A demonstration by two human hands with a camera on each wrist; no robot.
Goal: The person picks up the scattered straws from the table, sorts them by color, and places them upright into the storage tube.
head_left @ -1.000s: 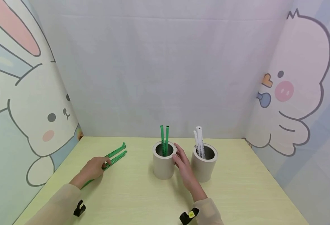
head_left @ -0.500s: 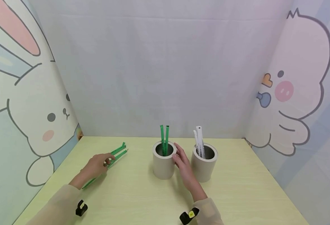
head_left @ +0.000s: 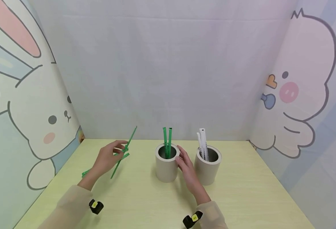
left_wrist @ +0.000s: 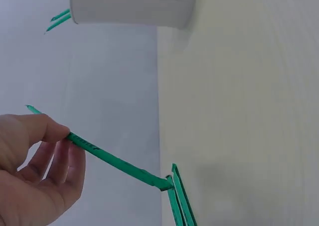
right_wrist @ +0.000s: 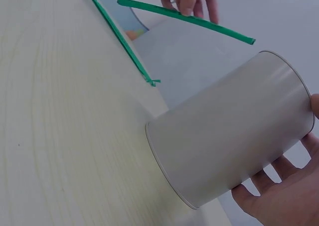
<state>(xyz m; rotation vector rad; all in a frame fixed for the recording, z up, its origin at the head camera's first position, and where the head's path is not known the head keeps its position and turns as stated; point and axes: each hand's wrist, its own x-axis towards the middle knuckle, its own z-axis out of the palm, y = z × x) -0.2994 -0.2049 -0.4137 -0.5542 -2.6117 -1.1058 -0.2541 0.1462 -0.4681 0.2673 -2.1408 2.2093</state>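
Observation:
In the head view, my left hand (head_left: 107, 158) pinches a slim green wrapped straw (head_left: 131, 136) between thumb and fingers, tilted and raised over the table. Two more green straws (left_wrist: 183, 196) lie below it, partly hidden by that hand in the head view. My right hand (head_left: 189, 174) holds the right side of a pale grey cylindrical cup (head_left: 166, 171), its thumb near the rim and fingers round the wall. Green straws (head_left: 170, 136) stand inside this cup. The right wrist view shows the held straw apart from the cup.
A second matching cup (head_left: 208, 175) stands just right of my right hand, with white wrapped straws (head_left: 203, 143) leaning in it. The pale wooden table (head_left: 145, 206) meets a grey cloth backdrop (head_left: 168, 79) behind the cups. Cartoon-printed curtains flank both sides.
My left hand has lifted one green straw off the table, moving up and rightward and tilting it steeper. My right hand and both cups have stayed in place.

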